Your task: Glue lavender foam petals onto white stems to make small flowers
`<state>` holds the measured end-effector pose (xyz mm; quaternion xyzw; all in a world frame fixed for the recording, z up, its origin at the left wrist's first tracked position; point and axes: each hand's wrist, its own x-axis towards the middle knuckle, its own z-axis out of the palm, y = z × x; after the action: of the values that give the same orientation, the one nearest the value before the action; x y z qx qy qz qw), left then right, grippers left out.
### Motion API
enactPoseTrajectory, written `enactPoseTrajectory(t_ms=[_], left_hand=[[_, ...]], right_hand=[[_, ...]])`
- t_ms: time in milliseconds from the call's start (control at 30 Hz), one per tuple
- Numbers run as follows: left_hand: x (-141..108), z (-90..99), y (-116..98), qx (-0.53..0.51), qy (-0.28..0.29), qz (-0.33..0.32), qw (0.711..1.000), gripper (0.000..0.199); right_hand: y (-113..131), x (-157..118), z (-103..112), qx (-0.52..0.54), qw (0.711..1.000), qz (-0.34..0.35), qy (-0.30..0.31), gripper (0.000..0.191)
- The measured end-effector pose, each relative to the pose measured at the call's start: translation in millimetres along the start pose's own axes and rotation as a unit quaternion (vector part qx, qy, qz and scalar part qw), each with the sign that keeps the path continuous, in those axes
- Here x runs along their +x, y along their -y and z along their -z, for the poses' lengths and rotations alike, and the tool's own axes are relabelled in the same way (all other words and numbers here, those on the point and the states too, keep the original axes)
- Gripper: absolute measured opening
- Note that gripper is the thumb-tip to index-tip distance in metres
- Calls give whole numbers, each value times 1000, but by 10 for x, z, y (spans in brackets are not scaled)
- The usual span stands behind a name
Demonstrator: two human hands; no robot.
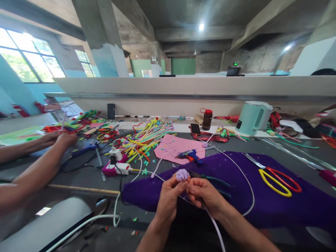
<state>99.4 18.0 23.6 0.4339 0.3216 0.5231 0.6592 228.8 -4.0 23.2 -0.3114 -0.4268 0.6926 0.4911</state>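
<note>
A small lavender fuzzy flower (182,175), apparently of pipe cleaner, sits between the thumb and fingers of my left hand (169,196). Close against it on the right, the fingers of my right hand (204,192) are pinched together; what they grip is hidden. Just behind my right hand lie pliers (219,183) with dark teal handles, partly covered by it. Both hands are over a purple cloth (147,190). A white cord (215,227) runs below my right wrist.
Scissors (275,180) with red and yellow handles lie on the cloth. A blue glue gun (191,155) rests on a pink sheet (164,148). Behind are a pile of pipe cleaners (147,134), a power strip (115,168) and a kettle (250,119). Another person's hands (64,140) work at left.
</note>
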Motion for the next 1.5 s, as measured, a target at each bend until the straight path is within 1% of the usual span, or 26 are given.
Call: enactPoseTrajectory(t_ms=[133, 300, 533, 667, 733, 833, 933, 967, 1000, 1033, 1067, 1133, 1200, 1300, 1400, 1500], left_hand=[[-11, -18, 3, -25, -16, 6, 1000, 16], [0, -11, -10, -38, -50, -11, 998, 15], [7, -8, -66, -62, -70, -52, 994, 12], [-24, -53, -97, -97, -81, -54, 991, 11], [-37, -58, -95, -97, -80, -51, 991, 12], [-64, -37, -82, -60, -78, -67, 993, 13], [-117, -24, -103, 30, -51, -126, 990, 5], [-139, -31, -121, 76, -32, -153, 985, 2], [-161, -44, -141, 123, -14, -180, 976, 5], [-180, -62, -160, 161, -1, -196, 967, 9], [-195, -84, -176, 189, 13, -198, 962, 10], [-215, -132, -189, 227, 26, -208, 951, 11], [-225, -175, -175, 263, 27, -223, 938, 11], [-232, -209, -131, 292, 7, -245, 924, 9], [-230, -208, -109, 296, -6, -239, 925, 6], [-212, -192, -117, 273, 7, -192, 942, 13]], right_hand=[[-63, 1, 40, 0, 1000, -15, 0, 30], [-133, -108, 74, -49, 998, -28, -25, 33], [-270, -361, 141, -103, 994, -23, -42, 32], [-359, -392, 142, -127, 991, -10, -34, 36], [-398, -379, 146, -144, 989, -7, -32, 37], [-428, -368, 160, -179, 983, -4, -31, 39], [-383, -397, 149, -225, 974, 13, -31, 37], [-350, -412, 134, -242, 969, 27, -33, 34], [-312, -426, 114, -256, 965, 46, -38, 31], [-271, -436, 91, -263, 961, 67, -44, 28], [-233, -441, 66, -263, 959, 91, -49, 26], [-169, -433, 22, -249, 957, 136, -62, 26], [-131, -405, -10, -240, 952, 168, -83, 26], [-122, -357, -37, -225, 950, 186, -106, 21], [-158, -329, -33, -164, 965, 177, -105, 18], [-202, -323, 2, -67, 985, 126, -97, 24]])
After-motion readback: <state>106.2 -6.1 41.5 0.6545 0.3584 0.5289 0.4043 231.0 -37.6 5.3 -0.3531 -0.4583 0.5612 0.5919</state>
